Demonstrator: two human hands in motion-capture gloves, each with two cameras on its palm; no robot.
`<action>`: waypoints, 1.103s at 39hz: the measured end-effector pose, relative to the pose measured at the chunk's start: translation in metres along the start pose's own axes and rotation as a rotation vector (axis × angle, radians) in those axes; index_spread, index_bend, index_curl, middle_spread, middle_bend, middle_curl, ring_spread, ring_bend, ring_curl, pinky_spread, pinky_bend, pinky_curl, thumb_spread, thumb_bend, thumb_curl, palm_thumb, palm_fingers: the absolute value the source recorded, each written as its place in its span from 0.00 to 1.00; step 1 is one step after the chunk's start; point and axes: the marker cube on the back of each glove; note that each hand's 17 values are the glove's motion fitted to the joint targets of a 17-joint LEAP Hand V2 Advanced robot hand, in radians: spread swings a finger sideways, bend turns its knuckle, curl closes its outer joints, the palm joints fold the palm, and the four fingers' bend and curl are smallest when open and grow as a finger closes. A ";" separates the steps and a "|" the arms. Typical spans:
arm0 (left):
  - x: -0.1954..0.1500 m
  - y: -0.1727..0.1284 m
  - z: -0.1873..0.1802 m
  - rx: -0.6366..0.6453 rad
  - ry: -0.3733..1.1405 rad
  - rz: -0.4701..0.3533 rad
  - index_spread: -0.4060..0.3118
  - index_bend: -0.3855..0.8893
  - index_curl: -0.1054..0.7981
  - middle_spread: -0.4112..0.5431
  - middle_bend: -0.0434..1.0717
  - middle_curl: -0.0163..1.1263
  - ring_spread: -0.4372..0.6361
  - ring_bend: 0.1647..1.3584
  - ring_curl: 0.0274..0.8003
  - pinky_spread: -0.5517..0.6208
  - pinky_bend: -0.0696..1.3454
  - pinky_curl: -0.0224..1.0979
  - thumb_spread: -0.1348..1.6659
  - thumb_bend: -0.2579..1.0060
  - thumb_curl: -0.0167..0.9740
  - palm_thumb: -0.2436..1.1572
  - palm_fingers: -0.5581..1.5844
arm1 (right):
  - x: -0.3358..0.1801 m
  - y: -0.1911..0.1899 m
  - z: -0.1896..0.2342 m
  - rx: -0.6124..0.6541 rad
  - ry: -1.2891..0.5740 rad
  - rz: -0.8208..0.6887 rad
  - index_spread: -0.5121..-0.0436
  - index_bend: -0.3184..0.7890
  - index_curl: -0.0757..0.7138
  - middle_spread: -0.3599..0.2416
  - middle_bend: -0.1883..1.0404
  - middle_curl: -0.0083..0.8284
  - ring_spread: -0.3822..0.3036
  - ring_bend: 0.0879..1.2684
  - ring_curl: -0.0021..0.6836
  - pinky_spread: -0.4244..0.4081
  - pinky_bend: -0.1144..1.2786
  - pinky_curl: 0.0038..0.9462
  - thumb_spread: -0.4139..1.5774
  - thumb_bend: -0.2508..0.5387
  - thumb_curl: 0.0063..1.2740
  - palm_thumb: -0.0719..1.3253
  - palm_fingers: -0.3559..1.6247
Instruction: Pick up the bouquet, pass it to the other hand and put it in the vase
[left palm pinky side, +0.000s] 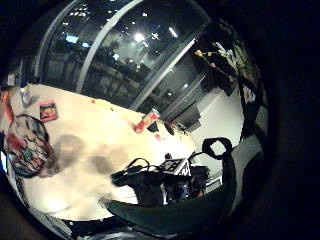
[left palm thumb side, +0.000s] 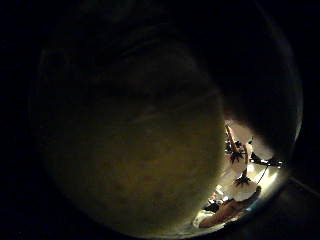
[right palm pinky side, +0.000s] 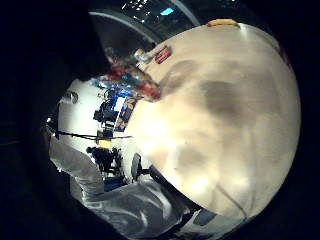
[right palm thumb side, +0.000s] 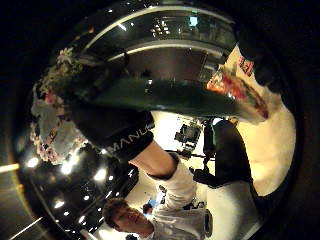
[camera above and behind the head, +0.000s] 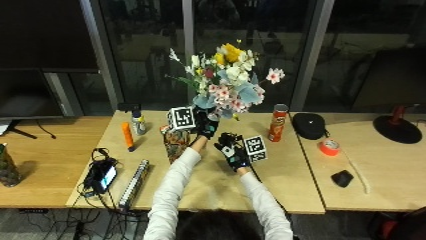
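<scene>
Lit evenly from overhead; dark glass behind with ceiling-light reflections at twelve o'clock. Palm views dim, heavily bent at edges, one nearly black; soft shadows on table (camera above and behind the head: 219, 185).

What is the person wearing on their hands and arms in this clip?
Both the left hand and the right hand wear black gloves. The glove seen in the right thumb side palm view has white lettering at its cuff. Both arms are in long white sleeves.
</scene>
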 end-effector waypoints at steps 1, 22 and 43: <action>0.009 -0.006 0.010 0.042 -0.026 0.009 0.15 0.58 0.64 0.08 0.73 0.51 0.06 0.61 0.58 0.13 0.54 0.49 0.42 0.18 0.63 0.78 0.91 | -0.006 -0.004 -0.001 -0.006 -0.018 -0.019 0.59 0.43 0.80 0.41 0.63 0.64 0.34 0.56 0.71 0.43 0.49 0.49 0.67 0.28 0.43 0.70 0.52; 0.029 -0.090 -0.065 0.206 -0.146 0.080 0.13 0.56 0.70 0.08 0.74 0.52 0.06 0.62 0.60 0.12 0.56 0.49 0.40 0.18 0.70 0.78 0.90 | -0.018 -0.050 -0.062 0.257 0.292 -0.090 0.30 0.33 0.48 0.62 0.35 0.46 0.71 0.33 0.48 0.82 0.47 0.39 0.76 0.26 0.35 0.48 0.19; -0.068 -0.092 -0.105 0.215 -0.111 0.001 0.14 0.54 0.74 0.08 0.73 0.51 0.06 0.60 0.59 0.12 0.56 0.49 0.39 0.17 0.73 0.77 0.89 | -0.036 -0.027 -0.041 0.136 0.254 0.157 0.29 0.42 0.40 0.67 0.35 0.43 0.79 0.30 0.43 0.86 0.45 0.36 0.79 0.30 0.33 0.49 0.19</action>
